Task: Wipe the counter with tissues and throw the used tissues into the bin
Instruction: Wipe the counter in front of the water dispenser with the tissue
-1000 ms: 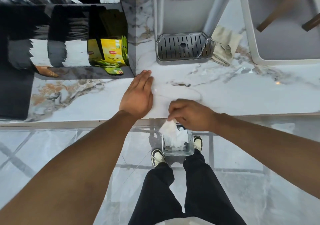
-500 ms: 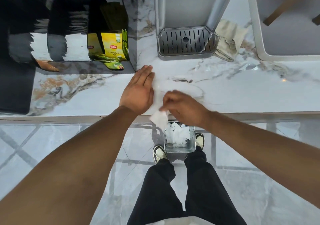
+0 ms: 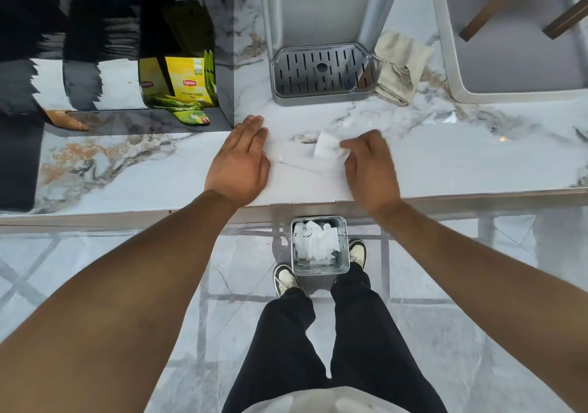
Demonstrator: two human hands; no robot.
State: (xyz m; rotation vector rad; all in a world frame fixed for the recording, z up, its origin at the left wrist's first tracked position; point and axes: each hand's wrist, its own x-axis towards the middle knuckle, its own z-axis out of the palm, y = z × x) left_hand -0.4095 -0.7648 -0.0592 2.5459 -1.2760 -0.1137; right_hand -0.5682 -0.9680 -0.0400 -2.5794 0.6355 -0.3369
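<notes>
My right hand (image 3: pixel 370 166) pinches a small white tissue (image 3: pixel 325 149) and holds it against the white marble counter (image 3: pixel 451 164), near the front edge. Blur on the hand shows it is moving. My left hand (image 3: pixel 240 161) lies flat on the counter just left of the tissue, fingers together, holding nothing. On the floor below the counter edge, between my shoes, stands a small square metal bin (image 3: pixel 346 253) with several crumpled white tissues (image 3: pixel 315 244) inside.
A grey machine with a slotted drip tray (image 3: pixel 321 73) stands behind my hands, with a folded beige cloth (image 3: pixel 399 65) to its right. A black organiser holding yellow tea packets (image 3: pixel 189 83) sits at the left. A grey tray edge (image 3: pixel 451 62) is at the far right.
My right hand has gone from over the bin at the counter's edge up onto the counter, carrying the tissue with it. My left hand has stayed flat in place.
</notes>
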